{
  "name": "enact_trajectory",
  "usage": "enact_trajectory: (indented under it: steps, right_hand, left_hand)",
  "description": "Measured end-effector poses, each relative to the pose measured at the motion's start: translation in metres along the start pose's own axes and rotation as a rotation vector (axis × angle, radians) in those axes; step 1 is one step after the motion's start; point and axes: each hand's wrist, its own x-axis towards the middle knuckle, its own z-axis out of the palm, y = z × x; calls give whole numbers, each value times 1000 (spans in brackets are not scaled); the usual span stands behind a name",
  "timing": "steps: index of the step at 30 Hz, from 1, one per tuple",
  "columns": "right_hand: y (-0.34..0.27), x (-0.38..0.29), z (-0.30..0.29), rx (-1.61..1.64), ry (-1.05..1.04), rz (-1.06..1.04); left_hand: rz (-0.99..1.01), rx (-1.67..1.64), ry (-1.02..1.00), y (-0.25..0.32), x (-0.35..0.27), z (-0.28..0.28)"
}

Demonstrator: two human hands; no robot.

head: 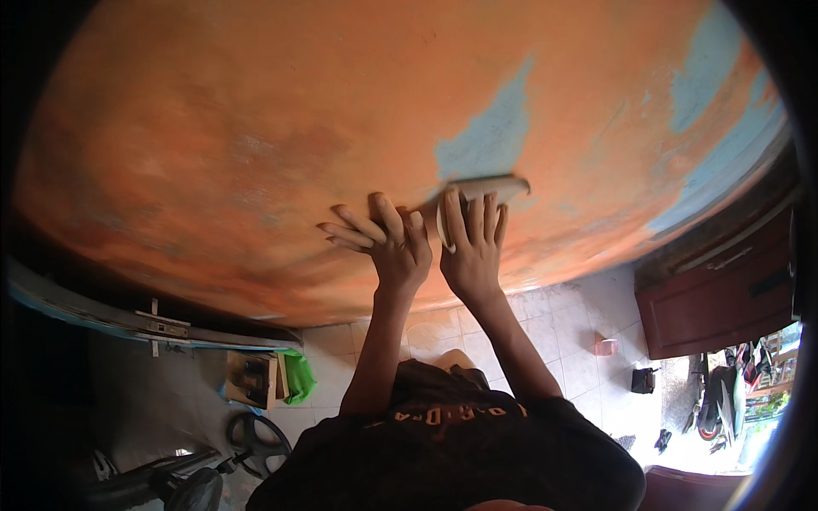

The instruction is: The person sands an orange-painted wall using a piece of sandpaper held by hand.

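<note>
An orange wall (287, 128) with worn blue patches (492, 128) fills the upper part of the head view. My left hand (396, 246) rests against it with fingers spread and nothing seen in its grip. Just to its right, my right hand (474, 246) lies with fingers extended over a folded, pale flat sheet (489, 188), pressing it to the wall below the central blue patch. Part of the sheet curls out beside the index finger; the rest under the palm is hidden. What the sheet is made of cannot be told.
Behind me is a pale tiled floor (569, 332). A cardboard box (252, 380) with a green bag (297, 377) stands at lower left, near a black wheel-shaped base (259, 444). A door latch (167, 328) is at left. A dark red door (722, 294) and parked motorcycles (716, 402) are at right.
</note>
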Motion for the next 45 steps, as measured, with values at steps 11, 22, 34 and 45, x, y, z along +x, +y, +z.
enact_trajectory:
  steps: [11,22,34,45]
  right_hand:
    - [15,-24,14,19,-30,58]
    - [16,-18,19,170,11,44]
    - [10,1,22,389,399,306]
    - [-8,-26,50,433,517,817]
  left_hand:
    - [-11,43,-74,1,-8,-10]
    - [-35,64,-173,21,-9,-43]
    - [219,-30,-4,-5,52,-64]
    - [650,132,-185,-47,43,-62]
